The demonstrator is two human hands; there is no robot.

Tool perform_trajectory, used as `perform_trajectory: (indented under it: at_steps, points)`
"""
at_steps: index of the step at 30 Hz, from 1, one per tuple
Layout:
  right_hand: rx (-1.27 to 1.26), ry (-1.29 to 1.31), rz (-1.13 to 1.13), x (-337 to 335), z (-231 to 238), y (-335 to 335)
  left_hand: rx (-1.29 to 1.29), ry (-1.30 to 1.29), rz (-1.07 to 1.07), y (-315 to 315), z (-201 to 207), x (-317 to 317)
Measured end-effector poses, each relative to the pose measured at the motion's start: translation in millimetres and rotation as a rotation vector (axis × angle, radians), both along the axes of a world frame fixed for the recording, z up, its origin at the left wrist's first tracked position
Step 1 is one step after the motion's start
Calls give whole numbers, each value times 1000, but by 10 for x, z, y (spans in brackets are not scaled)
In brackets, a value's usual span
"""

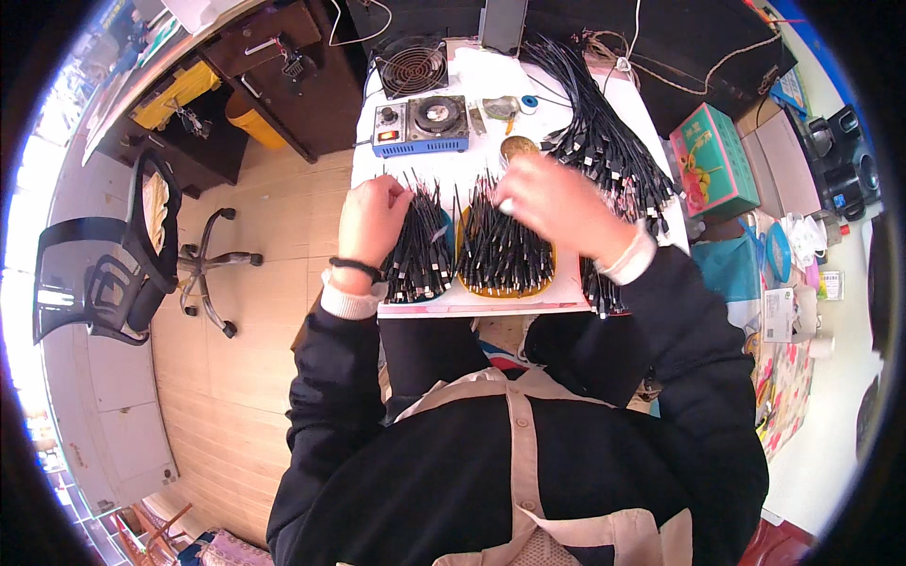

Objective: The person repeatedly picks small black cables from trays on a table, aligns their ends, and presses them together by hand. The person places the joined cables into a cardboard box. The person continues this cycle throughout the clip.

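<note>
Black short cables lie sorted in two bundles [420, 250] [503, 250] under both hands, left hand [371, 219] closed on some, right hand [557, 203] loosely curled, its hold unclear, while a large unsorted cable heap [604, 141] waits beyond the right hand.

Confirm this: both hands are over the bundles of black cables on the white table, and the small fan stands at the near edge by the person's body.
Wrong about the fan: the head view shows it at the table's far edge, behind the blue box. The left hand and right hand are over the black cables.

One head-worn fisheye looks steeply down, close over the white worktable [491, 80].
</note>
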State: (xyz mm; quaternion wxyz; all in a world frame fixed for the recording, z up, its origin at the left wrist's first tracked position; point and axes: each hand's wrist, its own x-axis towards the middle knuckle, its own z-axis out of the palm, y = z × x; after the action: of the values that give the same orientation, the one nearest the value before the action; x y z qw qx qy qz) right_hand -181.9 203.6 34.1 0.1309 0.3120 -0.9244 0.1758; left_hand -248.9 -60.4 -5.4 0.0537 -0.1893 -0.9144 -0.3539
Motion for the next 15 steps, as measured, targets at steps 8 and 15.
perform_trajectory:
  at_steps: [8, 15]
  points:
    - [-101, 74, -512, -325, 208, 1343, -290, 64, 11, 165, -111, -170]
    - [331, -7, -802, -288, 68, 1073, -11, -105, 72, 87, -122, -169]
